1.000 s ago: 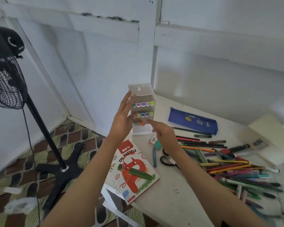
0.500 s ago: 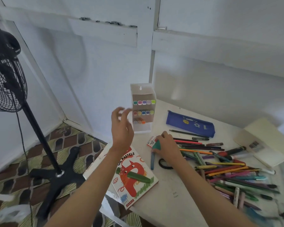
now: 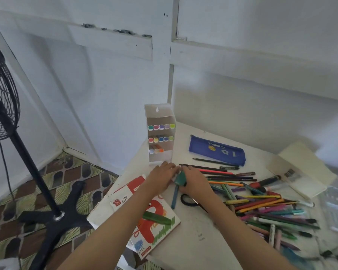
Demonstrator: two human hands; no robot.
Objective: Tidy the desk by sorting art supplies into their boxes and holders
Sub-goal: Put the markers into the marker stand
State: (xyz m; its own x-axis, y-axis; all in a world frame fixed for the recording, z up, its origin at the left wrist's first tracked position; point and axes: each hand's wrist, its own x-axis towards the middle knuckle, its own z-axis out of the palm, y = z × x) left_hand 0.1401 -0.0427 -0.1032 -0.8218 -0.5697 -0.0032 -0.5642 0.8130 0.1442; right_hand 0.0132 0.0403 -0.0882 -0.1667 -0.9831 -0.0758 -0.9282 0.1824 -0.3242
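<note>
I have both hands together at the near edge of the clutter. My right hand [image 3: 193, 182] is curled round a small teal piece [image 3: 180, 178], thumb side up, and holds it firmly. My left hand [image 3: 162, 176] lies fingers forward and nearly straight, tips at a little white packet [image 3: 176, 173] between the hands. The blur there hides whether it pinches the packet or only touches it.

To do this step well I'd settle the teal piece into a clean two-finger hold before lifting. I'd steady the packet with the left hand so nothing skids into the pile.

The marker holder [image 3: 160, 137] stands upright just beyond the fingertips, its lowest shelf only part filled. A blue marker [image 3: 175, 197] lies just on the near side of the grip. The scissors handle [image 3: 189, 200] is by my right wrist. The pens and pencils [image 3: 261, 207] spread to the right of the grip, and the oil pastels box [image 3: 156, 228] lies under my left forearm.
</note>
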